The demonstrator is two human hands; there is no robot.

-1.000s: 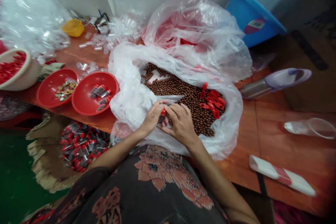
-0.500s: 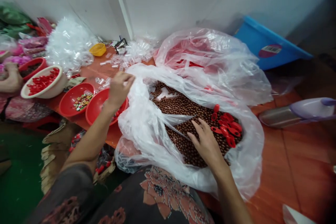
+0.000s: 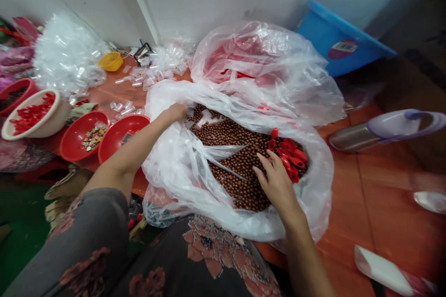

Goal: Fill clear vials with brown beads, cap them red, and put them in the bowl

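Touching glossy brown beads (image 3: 237,167), right hand (image 3: 277,185) beside red pieces (image 3: 288,155).

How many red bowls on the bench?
3. One red bowl at the far left, cut off by the frame, with dark contents; one red bowl holding colourful packets; one red bowl beside it, partly behind the left forearm. More may be out of view.

My left forearm (image 3: 135,148) hides part of the nearer red bowl (image 3: 108,143). The red pieces in the upper plastic bag (image 3: 265,51) blur behind the film, shape indeterminate. The frame cuts off the far red bowl (image 3: 14,87) at the table's (image 3: 104,97) left edge.
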